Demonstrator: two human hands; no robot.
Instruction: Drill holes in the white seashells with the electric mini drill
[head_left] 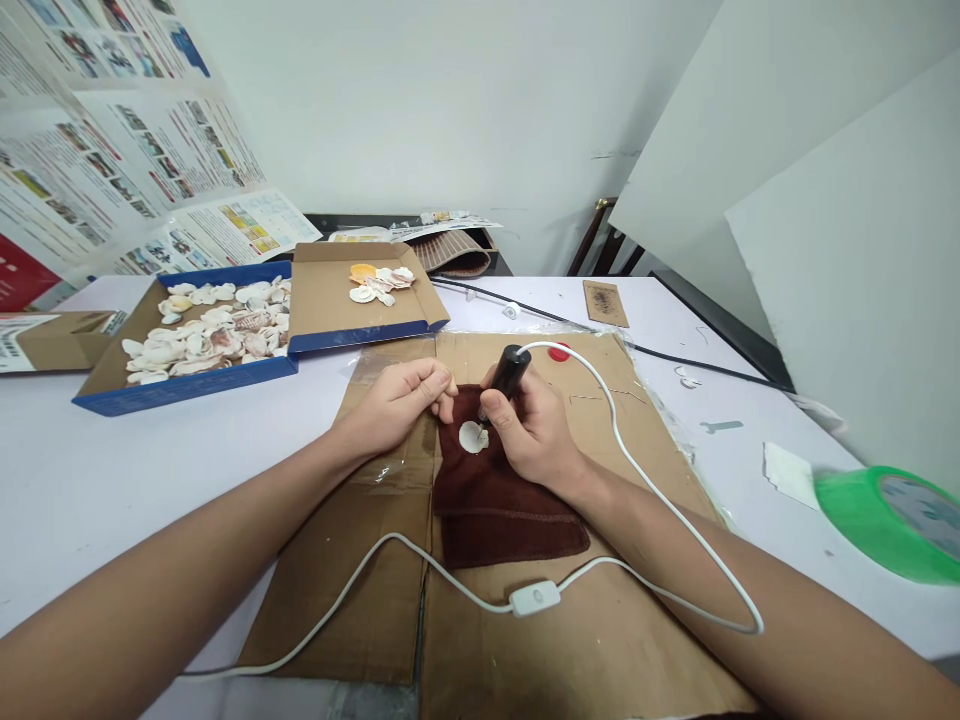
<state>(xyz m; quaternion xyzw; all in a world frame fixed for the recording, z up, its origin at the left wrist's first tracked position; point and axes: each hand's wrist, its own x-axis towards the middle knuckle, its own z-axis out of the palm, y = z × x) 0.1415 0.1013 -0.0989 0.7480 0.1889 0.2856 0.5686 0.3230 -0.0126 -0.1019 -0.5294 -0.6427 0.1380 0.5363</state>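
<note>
Brown cloth (517, 540) is spread nearest | on it, between the hands, a white, smooth-looking shell (470, 437), roundish without clear long axis, is laid | just right, a black drill (511, 372) is gripped by the right hand (538, 432), slanted down-left onto the shell | up-left, the left hand (405, 400) is curled closed, nothing seen inside.

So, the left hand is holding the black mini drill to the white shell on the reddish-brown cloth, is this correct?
Not quite: the head view shows the right hand, not the left hand, holding the black mini drill to the white shell on the reddish-brown cloth.
</note>
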